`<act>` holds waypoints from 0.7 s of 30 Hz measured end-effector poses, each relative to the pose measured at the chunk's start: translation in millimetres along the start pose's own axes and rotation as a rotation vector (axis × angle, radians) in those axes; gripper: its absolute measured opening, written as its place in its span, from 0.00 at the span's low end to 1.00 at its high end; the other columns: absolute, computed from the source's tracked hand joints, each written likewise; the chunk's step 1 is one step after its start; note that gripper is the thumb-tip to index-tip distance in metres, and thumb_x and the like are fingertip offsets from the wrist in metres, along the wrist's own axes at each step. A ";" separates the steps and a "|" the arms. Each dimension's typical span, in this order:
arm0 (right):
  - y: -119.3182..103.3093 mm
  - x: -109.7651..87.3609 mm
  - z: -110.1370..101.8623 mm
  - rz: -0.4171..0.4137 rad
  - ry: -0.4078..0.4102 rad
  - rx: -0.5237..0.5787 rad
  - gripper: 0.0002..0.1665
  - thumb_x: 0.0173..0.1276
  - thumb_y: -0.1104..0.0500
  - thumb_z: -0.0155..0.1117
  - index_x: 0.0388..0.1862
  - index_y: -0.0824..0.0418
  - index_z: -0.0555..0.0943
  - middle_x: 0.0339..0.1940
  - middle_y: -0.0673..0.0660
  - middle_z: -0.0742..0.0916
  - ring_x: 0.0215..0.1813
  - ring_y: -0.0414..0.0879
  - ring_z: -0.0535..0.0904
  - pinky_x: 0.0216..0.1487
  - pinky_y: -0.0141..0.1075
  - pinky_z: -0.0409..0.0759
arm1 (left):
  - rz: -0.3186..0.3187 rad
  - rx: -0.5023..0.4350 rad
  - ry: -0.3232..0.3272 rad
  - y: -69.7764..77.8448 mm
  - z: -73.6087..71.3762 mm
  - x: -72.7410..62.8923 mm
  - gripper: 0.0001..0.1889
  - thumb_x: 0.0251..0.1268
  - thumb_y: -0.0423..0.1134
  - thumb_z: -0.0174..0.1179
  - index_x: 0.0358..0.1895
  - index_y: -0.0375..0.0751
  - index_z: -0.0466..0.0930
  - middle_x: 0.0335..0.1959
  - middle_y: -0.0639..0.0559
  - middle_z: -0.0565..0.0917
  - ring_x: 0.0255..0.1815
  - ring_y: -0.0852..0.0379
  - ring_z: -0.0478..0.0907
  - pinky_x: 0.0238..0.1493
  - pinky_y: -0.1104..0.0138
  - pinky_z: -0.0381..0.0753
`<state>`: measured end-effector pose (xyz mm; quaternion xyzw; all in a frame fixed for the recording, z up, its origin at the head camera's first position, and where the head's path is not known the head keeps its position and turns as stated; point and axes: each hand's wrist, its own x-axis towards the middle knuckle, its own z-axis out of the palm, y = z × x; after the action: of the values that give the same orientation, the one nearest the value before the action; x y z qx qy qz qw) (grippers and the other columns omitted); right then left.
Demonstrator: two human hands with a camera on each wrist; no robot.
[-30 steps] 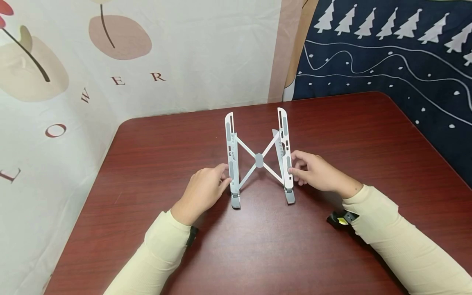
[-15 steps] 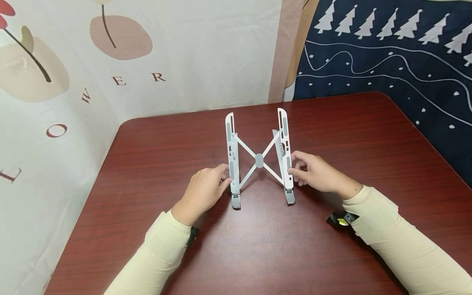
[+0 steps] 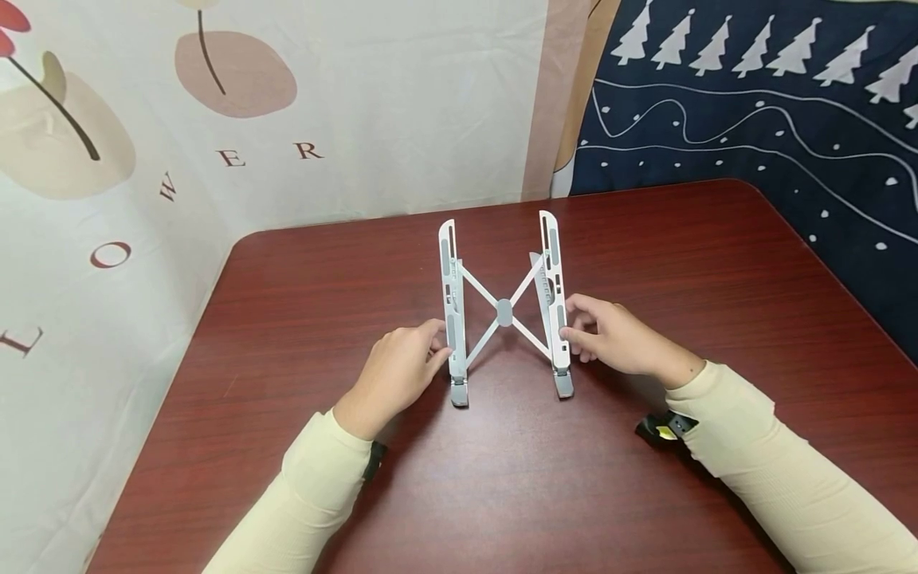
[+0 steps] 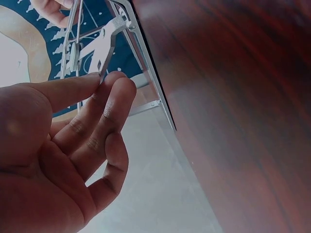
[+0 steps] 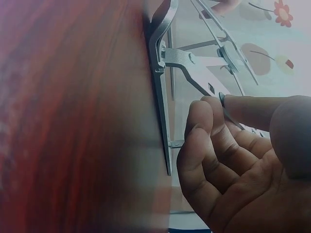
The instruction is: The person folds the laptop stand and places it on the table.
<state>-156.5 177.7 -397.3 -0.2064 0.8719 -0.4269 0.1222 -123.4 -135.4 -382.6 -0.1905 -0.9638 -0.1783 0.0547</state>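
A silver folding laptop stand (image 3: 505, 312) is spread in an X on the table, its two long side rails raised at a slant above the base bars. Grey pads line the rails, and short lips stick out at the near ends. My left hand (image 3: 394, 371) pinches the left rail between thumb and fingers near its lower end. On the other side my right hand (image 3: 622, 335) pinches the right rail in the same way. Both wrist views show thumb and fingertips meeting on the rails of the laptop stand (image 4: 104, 46), with the base bar (image 5: 163, 104) lying along the table.
The reddish-brown wooden table (image 3: 488, 486) has rounded far corners. Behind it hangs a pale printed cloth (image 3: 402, 104), and at the right a dark blue cloth (image 3: 724, 119) with white trees. A black strap (image 3: 656, 429) sits under the right sleeve.
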 end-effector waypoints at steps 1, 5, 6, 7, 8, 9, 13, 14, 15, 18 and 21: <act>-0.1 0.2 0.2 0.000 0.000 -0.001 0.08 0.72 0.67 0.60 0.47 0.65 0.74 0.22 0.57 0.84 0.23 0.45 0.81 0.27 0.36 0.82 | 0.000 0.000 0.000 -0.1 0.0 -0.1 0.15 0.66 0.39 0.66 0.53 0.39 0.81 0.32 0.53 0.90 0.35 0.51 0.88 0.39 0.52 0.84; -0.6 0.9 0.9 -0.007 0.002 -0.008 0.08 0.72 0.67 0.61 0.47 0.65 0.74 0.22 0.57 0.84 0.22 0.44 0.80 0.27 0.36 0.82 | 0.003 -0.004 0.000 -0.2 -0.2 0.0 0.15 0.65 0.39 0.66 0.53 0.40 0.81 0.32 0.54 0.90 0.35 0.52 0.88 0.39 0.52 0.84; -0.8 1.1 1.0 -0.009 0.004 -0.011 0.08 0.72 0.67 0.61 0.47 0.65 0.74 0.22 0.57 0.84 0.22 0.44 0.80 0.27 0.36 0.82 | 0.004 -0.004 0.000 -0.1 -0.2 0.1 0.15 0.65 0.39 0.66 0.53 0.40 0.81 0.32 0.54 0.90 0.35 0.52 0.88 0.39 0.52 0.84; -1.1 1.1 1.1 -0.011 0.004 -0.013 0.08 0.72 0.67 0.61 0.47 0.65 0.74 0.22 0.57 0.84 0.22 0.44 0.80 0.27 0.36 0.82 | 0.006 -0.005 0.000 0.1 -0.4 0.3 0.15 0.65 0.39 0.66 0.53 0.40 0.81 0.32 0.55 0.90 0.35 0.52 0.88 0.39 0.52 0.83; -1.6 1.2 1.2 -0.013 0.006 -0.015 0.08 0.72 0.67 0.61 0.47 0.65 0.74 0.22 0.57 0.84 0.22 0.44 0.80 0.27 0.36 0.82 | 0.007 -0.005 0.000 0.2 -0.6 0.5 0.14 0.65 0.39 0.67 0.52 0.40 0.82 0.32 0.55 0.90 0.35 0.52 0.87 0.38 0.52 0.83; -2.0 1.1 1.2 -0.014 0.007 -0.017 0.08 0.72 0.67 0.61 0.47 0.64 0.74 0.22 0.57 0.84 0.22 0.44 0.80 0.27 0.36 0.82 | 0.009 -0.006 0.001 0.3 -0.6 0.7 0.14 0.65 0.39 0.67 0.52 0.41 0.82 0.32 0.55 0.90 0.35 0.52 0.87 0.39 0.53 0.83; -3.8 0.3 1.1 -0.013 0.015 -0.027 0.08 0.71 0.66 0.61 0.47 0.64 0.74 0.21 0.56 0.84 0.22 0.45 0.81 0.27 0.35 0.82 | 0.017 -0.009 0.002 1.5 -1.4 1.4 0.14 0.65 0.38 0.67 0.52 0.41 0.82 0.32 0.55 0.89 0.35 0.52 0.87 0.39 0.53 0.83; -4.1 0.1 1.2 -0.013 0.017 -0.031 0.08 0.71 0.66 0.61 0.47 0.64 0.74 0.21 0.56 0.84 0.22 0.45 0.81 0.27 0.35 0.81 | 0.019 -0.011 0.002 1.8 -1.6 1.3 0.14 0.65 0.38 0.67 0.52 0.41 0.82 0.32 0.55 0.89 0.35 0.52 0.87 0.39 0.53 0.83; -4.2 -0.2 1.3 -0.012 0.017 -0.035 0.08 0.71 0.66 0.61 0.47 0.64 0.74 0.21 0.56 0.84 0.22 0.45 0.81 0.26 0.35 0.81 | 0.020 -0.012 0.001 2.1 -1.6 1.1 0.14 0.65 0.38 0.67 0.52 0.41 0.82 0.32 0.55 0.89 0.35 0.52 0.87 0.39 0.53 0.83; -4.4 -0.7 2.4 -0.012 0.013 -0.040 0.09 0.71 0.66 0.62 0.47 0.64 0.74 0.21 0.55 0.84 0.22 0.44 0.80 0.26 0.35 0.81 | 0.021 -0.010 0.000 3.1 -1.7 -0.1 0.14 0.64 0.39 0.67 0.51 0.41 0.82 0.31 0.55 0.89 0.34 0.52 0.86 0.38 0.53 0.83; -4.3 -0.7 3.9 -0.011 0.010 -0.037 0.09 0.72 0.66 0.62 0.47 0.64 0.74 0.21 0.55 0.84 0.22 0.44 0.80 0.26 0.35 0.81 | 0.015 -0.009 -0.006 3.3 -1.2 -1.3 0.14 0.64 0.39 0.67 0.51 0.40 0.82 0.31 0.55 0.89 0.34 0.52 0.86 0.38 0.53 0.83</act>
<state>-153.2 173.0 -396.2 -0.2114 0.8791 -0.4124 0.1117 -120.9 -133.4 -380.7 -0.1982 -0.9617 -0.1818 0.0525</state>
